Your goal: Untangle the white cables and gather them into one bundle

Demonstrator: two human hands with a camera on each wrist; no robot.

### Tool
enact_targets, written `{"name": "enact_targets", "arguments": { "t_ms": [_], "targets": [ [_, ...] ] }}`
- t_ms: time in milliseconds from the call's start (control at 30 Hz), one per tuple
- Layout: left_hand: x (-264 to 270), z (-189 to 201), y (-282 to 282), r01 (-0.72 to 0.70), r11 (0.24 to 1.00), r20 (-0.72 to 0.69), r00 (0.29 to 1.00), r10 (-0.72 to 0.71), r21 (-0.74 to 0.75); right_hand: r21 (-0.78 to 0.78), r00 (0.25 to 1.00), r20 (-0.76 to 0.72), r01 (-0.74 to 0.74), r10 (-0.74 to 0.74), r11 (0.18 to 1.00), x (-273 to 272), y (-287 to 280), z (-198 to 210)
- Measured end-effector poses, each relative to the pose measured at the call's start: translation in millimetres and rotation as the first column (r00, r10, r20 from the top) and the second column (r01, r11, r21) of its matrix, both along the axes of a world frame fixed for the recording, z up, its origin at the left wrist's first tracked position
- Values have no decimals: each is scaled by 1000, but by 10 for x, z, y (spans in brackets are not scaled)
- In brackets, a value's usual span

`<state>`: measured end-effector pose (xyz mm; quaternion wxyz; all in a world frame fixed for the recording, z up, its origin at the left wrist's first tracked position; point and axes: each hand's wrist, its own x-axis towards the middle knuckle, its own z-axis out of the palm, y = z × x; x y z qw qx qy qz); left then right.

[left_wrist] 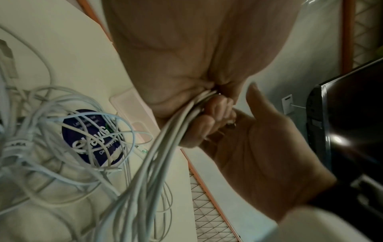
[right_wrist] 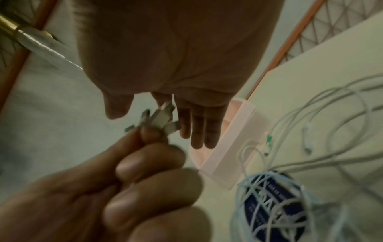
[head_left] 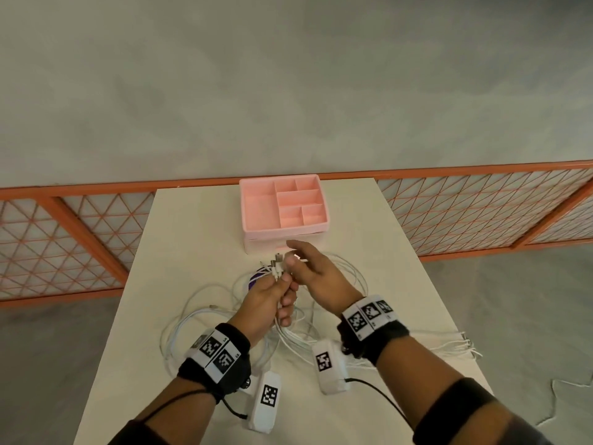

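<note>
Several white cables (head_left: 205,316) lie in tangled loops on the pale table (head_left: 192,226). My left hand (head_left: 285,290) grips a bunch of their ends in a fist above the table. The strands run down from it in one sheaf (left_wrist: 165,155). Metal connectors (head_left: 277,264) fan out above the fist, also clear in the right wrist view (right_wrist: 159,117). My right hand (head_left: 298,255) is close on the right of the connectors with straight fingers (right_wrist: 196,131) and a free thumb. It holds nothing that I can make out.
A pink compartment tray (head_left: 244,203) stands just beyond the hands. A round purple disc (left_wrist: 91,135) lies under the cable loops. Some cable ends (head_left: 462,345) hang over the table's right edge. An orange mesh fence (head_left: 80,239) runs behind the table.
</note>
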<state>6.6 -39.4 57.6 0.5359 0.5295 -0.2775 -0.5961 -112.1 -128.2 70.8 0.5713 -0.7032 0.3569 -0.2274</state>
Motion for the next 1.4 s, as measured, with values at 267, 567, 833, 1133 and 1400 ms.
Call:
{"name": "enact_targets", "arguments": {
  "t_ms": [267,567,833,1133,1400],
  "targets": [
    [75,4,23,94,996,126,988,-93,-4,-100,995,-93,19,-29,995,238,91,117],
    [45,-8,-16,145,989,120,983,-140,-32,-68,999,-12,52,-53,996,204,60,16],
    [13,-66,-31,95,994,28,995,-94,-61,113,993,65,89,-96,990,145,-3,-79],
    [-35,-43,-31,93,990,200,977,-70,-108,121,979,147,125,-142,985,85,-1,-21],
    [-119,3,-56,77,997,158,985,-74,-13,100,982,110,146,-157,984,108,16,19]
  ]
}}
